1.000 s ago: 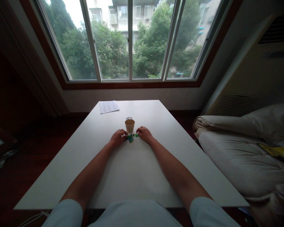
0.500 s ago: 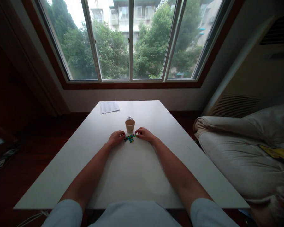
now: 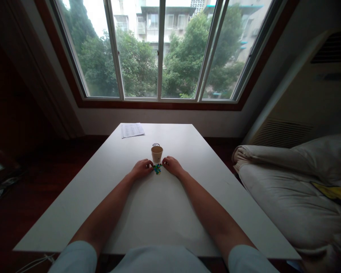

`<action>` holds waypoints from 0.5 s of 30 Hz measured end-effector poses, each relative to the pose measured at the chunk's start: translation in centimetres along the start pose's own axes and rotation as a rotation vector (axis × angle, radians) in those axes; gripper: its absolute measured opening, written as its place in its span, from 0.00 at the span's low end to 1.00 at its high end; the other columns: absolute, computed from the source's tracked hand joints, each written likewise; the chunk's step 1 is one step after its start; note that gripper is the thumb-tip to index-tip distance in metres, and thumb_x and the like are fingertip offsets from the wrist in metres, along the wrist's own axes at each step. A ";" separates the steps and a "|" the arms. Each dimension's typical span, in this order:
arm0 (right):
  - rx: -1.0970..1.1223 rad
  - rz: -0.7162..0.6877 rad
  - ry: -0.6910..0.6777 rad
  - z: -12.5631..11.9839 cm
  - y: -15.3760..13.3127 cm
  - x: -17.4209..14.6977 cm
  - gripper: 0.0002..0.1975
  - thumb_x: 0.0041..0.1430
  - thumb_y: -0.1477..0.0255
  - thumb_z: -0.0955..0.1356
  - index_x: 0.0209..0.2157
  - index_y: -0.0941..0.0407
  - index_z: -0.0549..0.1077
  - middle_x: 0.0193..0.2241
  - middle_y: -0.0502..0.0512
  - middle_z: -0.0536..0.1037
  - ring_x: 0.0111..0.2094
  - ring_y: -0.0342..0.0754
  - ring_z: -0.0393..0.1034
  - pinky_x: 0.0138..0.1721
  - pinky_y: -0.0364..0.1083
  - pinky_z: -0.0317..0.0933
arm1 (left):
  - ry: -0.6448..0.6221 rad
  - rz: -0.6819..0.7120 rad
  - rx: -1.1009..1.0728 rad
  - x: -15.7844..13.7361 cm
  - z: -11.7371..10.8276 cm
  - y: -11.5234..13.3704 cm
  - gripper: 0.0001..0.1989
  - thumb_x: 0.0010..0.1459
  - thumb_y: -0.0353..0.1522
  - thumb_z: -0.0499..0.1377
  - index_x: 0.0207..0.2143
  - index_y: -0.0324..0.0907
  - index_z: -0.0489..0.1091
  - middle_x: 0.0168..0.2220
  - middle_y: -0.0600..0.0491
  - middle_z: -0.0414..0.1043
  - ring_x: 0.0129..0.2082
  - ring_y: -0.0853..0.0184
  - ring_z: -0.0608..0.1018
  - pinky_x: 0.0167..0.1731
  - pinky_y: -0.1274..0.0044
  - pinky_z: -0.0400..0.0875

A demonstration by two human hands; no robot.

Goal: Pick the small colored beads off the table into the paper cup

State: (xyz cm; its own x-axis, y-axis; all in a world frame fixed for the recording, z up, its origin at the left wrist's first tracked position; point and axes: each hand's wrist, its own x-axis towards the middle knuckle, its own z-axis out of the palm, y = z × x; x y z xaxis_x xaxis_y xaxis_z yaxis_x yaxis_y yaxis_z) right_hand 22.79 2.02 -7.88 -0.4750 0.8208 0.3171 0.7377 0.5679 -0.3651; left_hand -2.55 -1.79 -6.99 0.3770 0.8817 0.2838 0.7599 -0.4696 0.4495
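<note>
A small pile of green, blue and dark pieces (image 3: 157, 169) lies on the white table between my hands. My left hand (image 3: 142, 169) is closed at the pile's left edge, fingers curled and thumb close to the forefinger. On the opposite side, my right hand (image 3: 172, 166) is closed too, its fingertips at the pile's right edge. Whatever either hand pinches is too small to make out. Just behind the pieces stands an upright brown paper cup (image 3: 157, 156), touched by neither hand.
A thin dark loop (image 3: 156, 145) lies behind the cup. Printed sheets (image 3: 133, 130) rest at the far left of the white table (image 3: 165, 212). A padded beige couch or bedding (image 3: 284, 185) is at the right, and a window is ahead.
Both hands have drawn inward to the pile, and the right fingers have closed together. The pile looks narrower. The view has tilted slightly up.
</note>
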 end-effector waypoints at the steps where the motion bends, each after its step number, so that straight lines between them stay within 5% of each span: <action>1: -0.020 0.002 -0.006 -0.1 -0.2 0.0 0.05 0.63 0.74 0.68 0.39 0.54 0.77 0.35 0.53 0.73 0.38 0.45 0.66 0.39 0.41 0.56 | -0.001 0.007 -0.001 -0.1 -0.1 0.1 0.10 0.58 0.39 0.60 0.40 0.47 0.77 0.33 0.55 0.71 0.31 0.70 0.71 0.33 0.78 0.63; 15: -0.181 0.056 -0.045 -0.7 -2.5 0.2 0.07 0.66 0.72 0.66 0.38 0.55 0.77 0.38 0.58 0.77 0.39 0.48 0.70 0.41 0.44 0.57 | -0.001 0.000 -0.017 -0.2 -0.3 0.9 0.10 0.55 0.35 0.62 0.40 0.48 0.78 0.34 0.55 0.72 0.31 0.70 0.72 0.33 0.79 0.65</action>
State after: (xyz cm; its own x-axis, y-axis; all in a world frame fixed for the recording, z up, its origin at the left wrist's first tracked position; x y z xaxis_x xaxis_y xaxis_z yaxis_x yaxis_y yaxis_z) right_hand 21.20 0.69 -6.29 -0.4483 0.8553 0.2600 0.8361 0.5041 -0.2166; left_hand -2.05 -2.39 -6.36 0.3779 0.8816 0.2828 0.7508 -0.4706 0.4635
